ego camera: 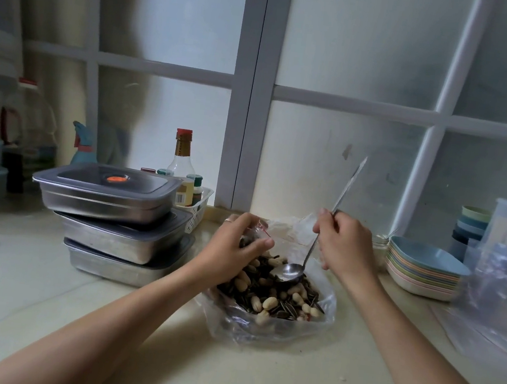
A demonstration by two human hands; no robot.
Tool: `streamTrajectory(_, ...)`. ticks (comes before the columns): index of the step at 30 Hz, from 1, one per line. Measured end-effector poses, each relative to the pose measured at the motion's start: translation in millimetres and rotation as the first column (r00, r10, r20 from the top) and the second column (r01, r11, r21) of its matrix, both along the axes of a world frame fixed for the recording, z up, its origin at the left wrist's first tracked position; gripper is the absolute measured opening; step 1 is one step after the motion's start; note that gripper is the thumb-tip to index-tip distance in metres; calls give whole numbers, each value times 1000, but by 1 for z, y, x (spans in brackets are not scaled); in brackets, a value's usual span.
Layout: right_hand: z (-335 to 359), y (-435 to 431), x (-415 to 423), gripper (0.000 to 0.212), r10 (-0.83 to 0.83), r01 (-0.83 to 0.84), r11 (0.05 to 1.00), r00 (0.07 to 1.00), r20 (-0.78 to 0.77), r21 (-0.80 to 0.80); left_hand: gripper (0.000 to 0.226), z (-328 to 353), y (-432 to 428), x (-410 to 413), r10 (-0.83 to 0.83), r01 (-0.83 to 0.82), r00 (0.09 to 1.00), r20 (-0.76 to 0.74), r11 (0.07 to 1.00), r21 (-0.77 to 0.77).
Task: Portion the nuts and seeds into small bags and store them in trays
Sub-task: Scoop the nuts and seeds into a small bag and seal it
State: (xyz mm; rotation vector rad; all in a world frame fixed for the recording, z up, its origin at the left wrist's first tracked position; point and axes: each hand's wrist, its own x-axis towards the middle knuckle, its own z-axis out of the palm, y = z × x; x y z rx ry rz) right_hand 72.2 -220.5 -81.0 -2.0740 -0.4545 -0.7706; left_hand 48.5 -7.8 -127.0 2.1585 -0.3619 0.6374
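The right hand (346, 241) grips the spoon (288, 272), the left hand (232, 248) pinches the small bag (258, 229) — dig under the nuts and seeds (267, 299), lift level, tip close.

a clear big bag (264, 325) of peanuts and striped seeds (270, 302) lies open on the desk (42, 287). over its far left edge the left hand (236, 244) grips a small bag (255, 235). over its far right edge the right hand (344, 244) pinches a spoon (292, 271), bowl down at the nuts. stacked lidded trays (120, 226) stand left of the big bag, stacked plates (421, 273) right of it.
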Motion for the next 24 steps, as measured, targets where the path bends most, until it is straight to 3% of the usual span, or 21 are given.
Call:
streamTrajectory(2, -3, -4, 1, 42, 53, -45, 997, 989, -135, 65, 32, -1, 2, -1, 1, -1, 1000, -13, 1000, -1)
streamTrajectory(4, -5, -8, 2, 42, 88, -70, 991, 983, -163, 114, 28, 0, 3, -1, 4, -4, 1000, -19, 1000, -8)
streamTrajectory(9, 0, -17, -4, 40, 2, -1, 1000, 999, 53, -23, 31, 1, 1, -6, -16, 14, 999, -46, 998, -54)
streamTrajectory(14, 7, -21, -5, 41, -30, 104, 971, 945, 325, -214, 51, -1, 2, -5, 17, -28, 995, -93, 992, -122)
streamTrajectory(19, 11, -15, -15, 35, -33, 194, 909, 916, 400, -369, 57, -6, 2, -3, 13, -29, 994, -107, 987, -157)
streamTrajectory(24, 9, -12, -12, 36, 48, 119, 902, 928, 370, -414, 67, -8, 5, -3, 30, -53, 989, -141, 986, -159)
